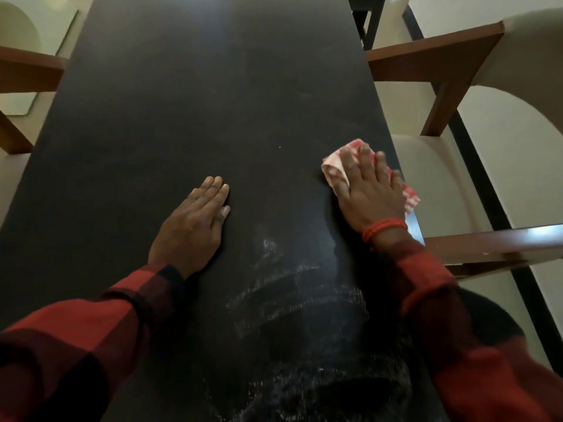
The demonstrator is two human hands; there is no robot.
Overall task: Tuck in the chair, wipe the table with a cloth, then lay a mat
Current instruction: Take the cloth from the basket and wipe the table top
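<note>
A long black table fills the view. A red and white checked cloth lies near the table's right edge. My right hand presses flat on the cloth with straight fingers. My left hand rests flat on the bare tabletop to the left of it, holding nothing. Pale wipe streaks show on the near part of the table. A chair with wooden arms and a cream seat stands at the table's right side, its arm reaching the table edge.
Another wooden chair arm and cream seat sit at the left side of the table. A dark chair frame stands at the far end. A black strip runs along the pale floor at the right.
</note>
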